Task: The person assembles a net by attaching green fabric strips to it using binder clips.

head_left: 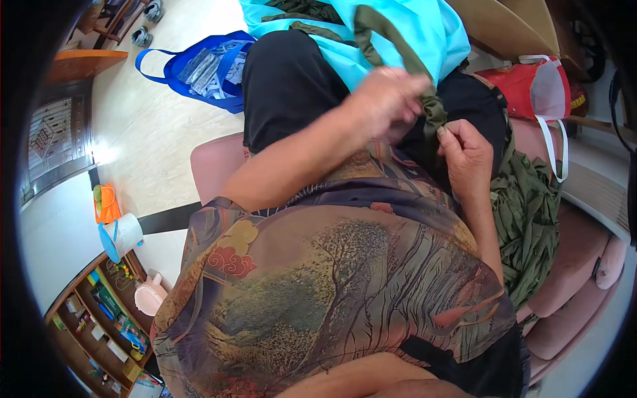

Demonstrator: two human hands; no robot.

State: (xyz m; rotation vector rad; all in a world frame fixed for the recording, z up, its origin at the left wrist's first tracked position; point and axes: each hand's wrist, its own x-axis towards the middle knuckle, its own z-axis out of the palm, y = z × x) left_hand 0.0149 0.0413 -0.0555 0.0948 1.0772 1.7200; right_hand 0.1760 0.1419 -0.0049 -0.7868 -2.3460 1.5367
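A long dark green cloth strip [405, 54] hangs in a curve from the upper middle down to my right hand [468, 156]. The thumb and fingers of that hand are pinched on its gathered lower end. My left hand [391, 99] is smeared by motion beside the strip, its fingertips overlapping the strip's edge; whether they grip it I cannot make out. Beyond my knees lies a bright turquoise bag [438, 33] with more dark green cloth [305, 9] in it. A crumpled heap of green cloth [527, 225] rests on the pink seat to the right of my right forearm.
A blue bag [176, 78] of small plastic packets stands on the floor at the left. At the right are a red bag [517, 89] with white handles and a cardboard box [514, 23]. Shelves [86, 312] and a white bucket [127, 232] are at the lower left.
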